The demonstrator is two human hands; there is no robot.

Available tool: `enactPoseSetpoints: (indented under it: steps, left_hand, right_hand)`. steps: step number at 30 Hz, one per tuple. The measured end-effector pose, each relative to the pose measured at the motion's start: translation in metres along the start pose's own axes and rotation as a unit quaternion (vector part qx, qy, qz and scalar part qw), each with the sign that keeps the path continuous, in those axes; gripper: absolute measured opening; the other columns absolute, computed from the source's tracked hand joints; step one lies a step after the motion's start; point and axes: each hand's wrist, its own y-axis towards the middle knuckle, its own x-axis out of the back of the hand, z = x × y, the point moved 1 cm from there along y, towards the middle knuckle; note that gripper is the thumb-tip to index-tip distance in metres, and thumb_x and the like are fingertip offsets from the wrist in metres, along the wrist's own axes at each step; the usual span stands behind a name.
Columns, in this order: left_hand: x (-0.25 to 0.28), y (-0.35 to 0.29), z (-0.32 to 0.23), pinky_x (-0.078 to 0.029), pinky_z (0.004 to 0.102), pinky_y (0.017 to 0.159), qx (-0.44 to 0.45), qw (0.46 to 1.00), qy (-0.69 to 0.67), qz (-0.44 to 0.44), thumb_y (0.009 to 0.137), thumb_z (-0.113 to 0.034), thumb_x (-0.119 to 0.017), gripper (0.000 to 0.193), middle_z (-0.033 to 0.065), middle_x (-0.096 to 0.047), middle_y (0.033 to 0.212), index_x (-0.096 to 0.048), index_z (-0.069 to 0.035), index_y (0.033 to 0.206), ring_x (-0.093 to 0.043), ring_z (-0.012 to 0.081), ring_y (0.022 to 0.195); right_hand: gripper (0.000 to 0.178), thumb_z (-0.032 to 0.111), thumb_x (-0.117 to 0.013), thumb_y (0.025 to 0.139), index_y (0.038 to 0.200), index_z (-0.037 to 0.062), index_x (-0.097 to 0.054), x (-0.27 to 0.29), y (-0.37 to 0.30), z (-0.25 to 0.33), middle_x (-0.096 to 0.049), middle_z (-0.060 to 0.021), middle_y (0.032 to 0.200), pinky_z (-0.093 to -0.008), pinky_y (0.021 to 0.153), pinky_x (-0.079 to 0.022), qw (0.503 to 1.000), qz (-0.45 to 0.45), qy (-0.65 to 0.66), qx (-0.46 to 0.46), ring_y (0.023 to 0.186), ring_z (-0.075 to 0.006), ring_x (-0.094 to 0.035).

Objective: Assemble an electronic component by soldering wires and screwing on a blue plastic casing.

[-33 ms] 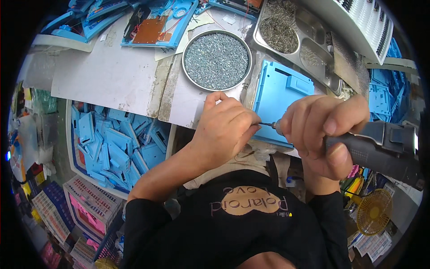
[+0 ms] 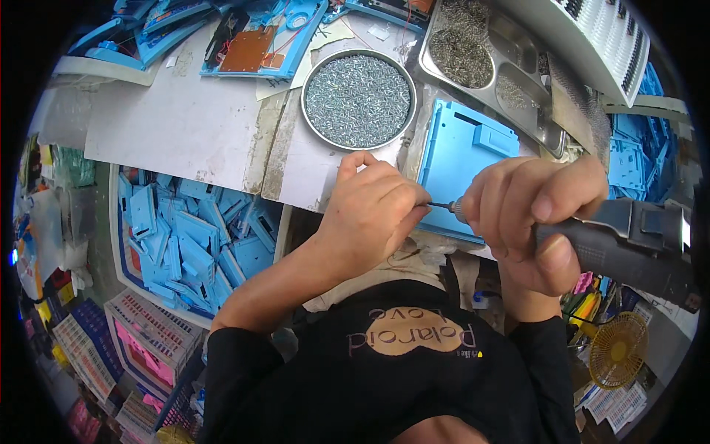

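Observation:
My right hand is closed around a dark electric screwdriver, held nearly level over the front edge of the table. Its thin bit points left. At the bit's tip, the thumb and forefinger of my left hand are pinched together; whatever lies between them is hidden. Just behind my hands, a light blue plastic housing panel lies flat on the table, partly covered by my right hand. A round metal dish full of small silvery screws stands beyond my left hand.
A metal compartment tray with small metal parts stands at the back right, beside a white rack. Blue housings with wiring lie at the back left. Below the table's left part, a bin holds many blue pieces. A yellow fan is at lower right.

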Motion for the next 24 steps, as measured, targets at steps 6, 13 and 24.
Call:
enactPoseSetpoints:
  steps: [6,13,24]
  left_hand:
    - [0.003,0.001,0.001,-0.038,0.0439,0.091,-0.02,0.999,0.023,0.026,0.076,-0.012,-0.081,0.021,-0.0002,-0.066,0.084,-0.067,-0.01,0.092,-0.06,0.0201,0.085]
    - [0.015,0.018,0.001,-0.036,0.047,0.102,-0.035,0.989,-0.013,0.145,0.079,-0.01,-0.073,0.043,0.0062,-0.068,0.133,-0.068,-0.007,0.121,-0.055,0.0229,0.134]
    - [-0.002,0.002,0.012,-0.033,0.0477,0.103,-0.028,0.987,0.011,0.155,0.087,-0.022,-0.071,0.042,0.0034,-0.064,0.142,-0.069,-0.013,0.128,-0.053,0.0189,0.139]
  right_hand:
    - [0.033,0.033,-0.07,0.097,0.103,0.0115,-0.047,-0.006,-0.007,-0.006,-0.048,0.0021,0.058,-0.0306,0.049,-0.041,0.999,-0.034,-0.006,-0.02,0.048,-0.0122,-0.049]
    - [0.032,0.032,-0.071,0.096,0.101,0.0114,-0.046,-0.012,-0.025,-0.012,-0.049,0.0011,0.058,-0.0321,0.051,-0.043,0.997,-0.046,-0.032,-0.047,0.048,-0.0136,-0.049]
    - [0.024,0.019,-0.069,0.095,0.102,0.0102,-0.047,-0.011,-0.038,-0.026,-0.056,-0.0052,0.061,-0.0381,0.057,-0.05,0.988,0.082,-0.129,0.005,0.051,-0.0192,-0.055]
